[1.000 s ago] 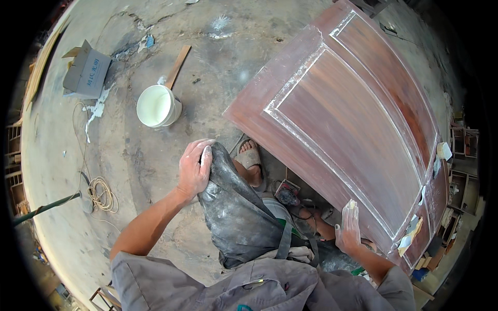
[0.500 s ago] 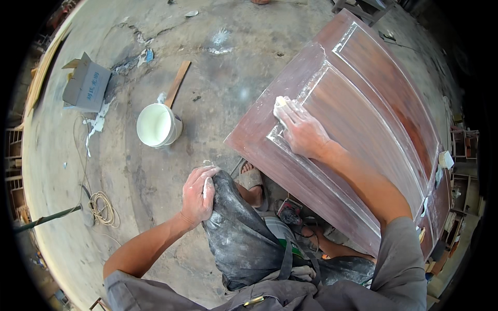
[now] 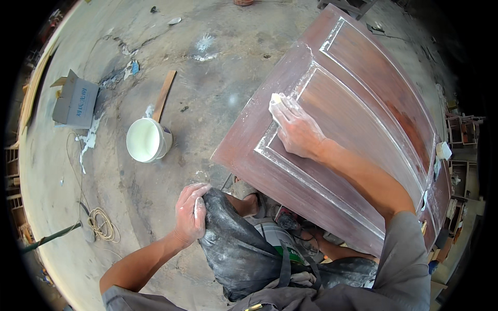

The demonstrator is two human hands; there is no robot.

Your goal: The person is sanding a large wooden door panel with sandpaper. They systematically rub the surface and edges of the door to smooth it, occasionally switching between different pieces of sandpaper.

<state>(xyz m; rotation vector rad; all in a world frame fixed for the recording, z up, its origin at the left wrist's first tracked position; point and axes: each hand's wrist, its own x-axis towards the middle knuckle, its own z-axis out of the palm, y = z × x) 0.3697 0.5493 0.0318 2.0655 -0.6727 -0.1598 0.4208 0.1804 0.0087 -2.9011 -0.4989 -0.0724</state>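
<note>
My right hand is pressed on a large reddish-brown panel, near a corner of its white-streaked inset moulding. A small pale, yellowish piece shows at its fingertips, pinched under powdery white fingers; its exact kind is hard to see. My left hand curls over my raised knee, which is covered by dusty dark cloth, with the thumb lying along the near side. White powder coats both hands.
A white bucket stands left on the concrete floor, a wooden strip beside it. Farther left are an open cardboard box and coiled cord. A small white block sits by the panel's right edge.
My right hand has slid a little along the panel, away from its near moulding corner. The whole view has shifted slightly; my left hand stays on the knee.
</note>
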